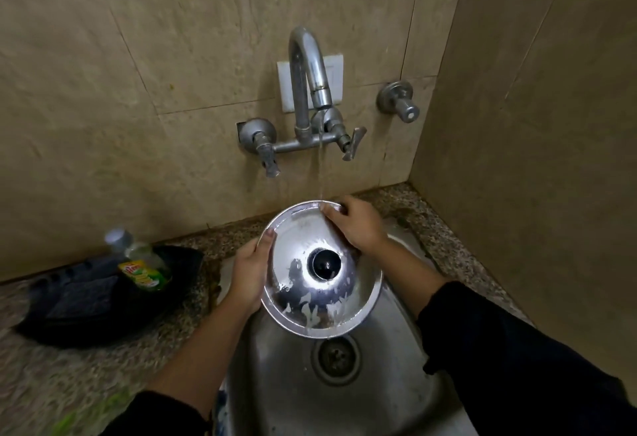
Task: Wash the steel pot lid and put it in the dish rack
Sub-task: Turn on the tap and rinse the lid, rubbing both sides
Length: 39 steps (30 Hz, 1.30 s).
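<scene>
In the head view we count one steel pot lid (296, 246), held tilted above the one sink (275, 387), with its single black knob (324, 263) facing us. Two hands hold it. Our left hand (248, 277) grips the left rim, thumb on the upper face and fingers hidden behind. Our right hand (355, 225) curls its fingers over the far rim, right where the one water stream (321, 167) lands.

The tap (306, 80) has one spout and two lever handles, and one separate valve (398, 99) sits on the wall to its right. One drain (336, 356) shows just under the lid's near edge.

On the table (51, 384) to the left, one black tray (103, 311) carries one soap bottle (143, 263), well apart from the lid. Walls close in on the far and right sides, while the sink bowl lies open on the near side.
</scene>
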### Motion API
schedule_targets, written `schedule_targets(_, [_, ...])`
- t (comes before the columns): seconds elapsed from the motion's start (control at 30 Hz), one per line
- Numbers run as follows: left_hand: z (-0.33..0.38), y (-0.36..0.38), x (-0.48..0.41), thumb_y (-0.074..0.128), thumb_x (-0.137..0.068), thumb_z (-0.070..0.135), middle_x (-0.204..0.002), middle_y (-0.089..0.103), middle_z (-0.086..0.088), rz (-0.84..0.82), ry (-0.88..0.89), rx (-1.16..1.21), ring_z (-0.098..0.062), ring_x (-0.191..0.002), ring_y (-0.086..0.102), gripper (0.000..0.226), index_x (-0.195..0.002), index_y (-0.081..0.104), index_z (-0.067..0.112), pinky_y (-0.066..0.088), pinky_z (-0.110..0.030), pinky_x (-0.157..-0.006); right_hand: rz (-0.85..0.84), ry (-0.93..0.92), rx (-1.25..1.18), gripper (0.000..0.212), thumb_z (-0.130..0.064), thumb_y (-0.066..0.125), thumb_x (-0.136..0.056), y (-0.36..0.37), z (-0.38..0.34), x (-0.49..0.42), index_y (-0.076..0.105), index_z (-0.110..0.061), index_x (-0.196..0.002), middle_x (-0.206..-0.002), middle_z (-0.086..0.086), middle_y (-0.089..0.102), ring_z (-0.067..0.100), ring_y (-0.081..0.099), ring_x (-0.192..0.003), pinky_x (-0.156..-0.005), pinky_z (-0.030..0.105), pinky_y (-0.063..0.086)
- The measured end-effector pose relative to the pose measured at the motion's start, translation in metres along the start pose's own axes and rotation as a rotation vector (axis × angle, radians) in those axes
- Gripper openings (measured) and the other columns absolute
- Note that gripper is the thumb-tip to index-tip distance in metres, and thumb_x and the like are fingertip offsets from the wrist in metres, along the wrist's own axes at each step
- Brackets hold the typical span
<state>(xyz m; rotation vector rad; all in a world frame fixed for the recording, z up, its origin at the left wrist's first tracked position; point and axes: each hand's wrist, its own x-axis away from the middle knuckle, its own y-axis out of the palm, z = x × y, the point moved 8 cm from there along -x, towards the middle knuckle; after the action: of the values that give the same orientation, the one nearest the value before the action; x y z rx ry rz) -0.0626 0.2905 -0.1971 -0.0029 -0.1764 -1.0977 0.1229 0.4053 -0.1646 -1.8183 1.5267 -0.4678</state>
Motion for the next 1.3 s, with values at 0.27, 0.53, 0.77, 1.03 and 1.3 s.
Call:
schedule_targets(0.27, [0.004,0.011,0.001,0.054,-0.095,0.023,-0.062,0.071,0.003,-0.046,0.057,0.001,-0.009,-0.056,0.063,0.025,-0.076,0.068,0.012,0.051,-0.022,-0.056,-0.068,-0.243,0.240,0.046,-0.057,0.042,-0.094,-0.001,-0.032,-0.011,0.066,-0.017,-0.091,-0.081,0.005,0.067,0.024,0.061,-0.075,-0.063,0.032,0.043])
schedule_targets(0.53, [0.015,0.017,0.004,0.053,-0.096,0.024,-0.073,0.073,-0.007,-0.090,0.129,-0.061,-0.017,-0.066,0.066,0.026,-0.080,0.071,0.015,0.052,-0.028,-0.063,0.015,-0.589,0.331,0.035,-0.044,0.045,-0.096,0.014,-0.088,0.011,0.060,-0.015,-0.083,-0.082,0.006,0.064,0.023,0.057,-0.075,-0.059,0.031,0.036])
schedule_targets(0.77, [0.011,-0.005,0.000,0.056,-0.093,0.028,-0.071,0.065,-0.011,0.004,0.082,0.007,-0.023,-0.068,0.058,0.029,-0.076,0.065,0.008,0.048,-0.031,-0.064,0.051,-0.269,0.058,0.042,-0.055,0.045,-0.092,-0.009,-0.021,-0.007,0.061,-0.016,-0.093,-0.086,0.004,0.068,0.022,0.062,-0.078,-0.070,0.040,0.050])
schedule_targets(1.03, [0.018,0.007,0.006,0.054,-0.094,0.026,-0.063,0.069,-0.001,-0.039,0.122,-0.051,-0.012,-0.058,0.064,0.029,-0.074,0.067,0.010,0.051,-0.024,-0.055,-0.045,-0.405,0.139,0.036,-0.055,0.052,-0.090,-0.005,-0.056,0.001,0.063,-0.021,-0.088,-0.084,-0.002,0.065,0.015,0.057,-0.076,-0.065,0.033,0.044])
schedule_targets(1.3, [0.028,0.009,-0.004,0.058,-0.092,0.021,-0.072,0.071,-0.002,-0.122,0.079,0.002,-0.015,-0.067,0.065,0.018,-0.082,0.069,0.011,0.053,-0.025,-0.064,0.080,0.102,0.054,0.075,-0.087,0.042,-0.070,-0.023,-0.012,-0.006,0.062,-0.015,-0.061,-0.062,0.003,0.065,0.020,0.063,-0.062,-0.059,0.033,0.050])
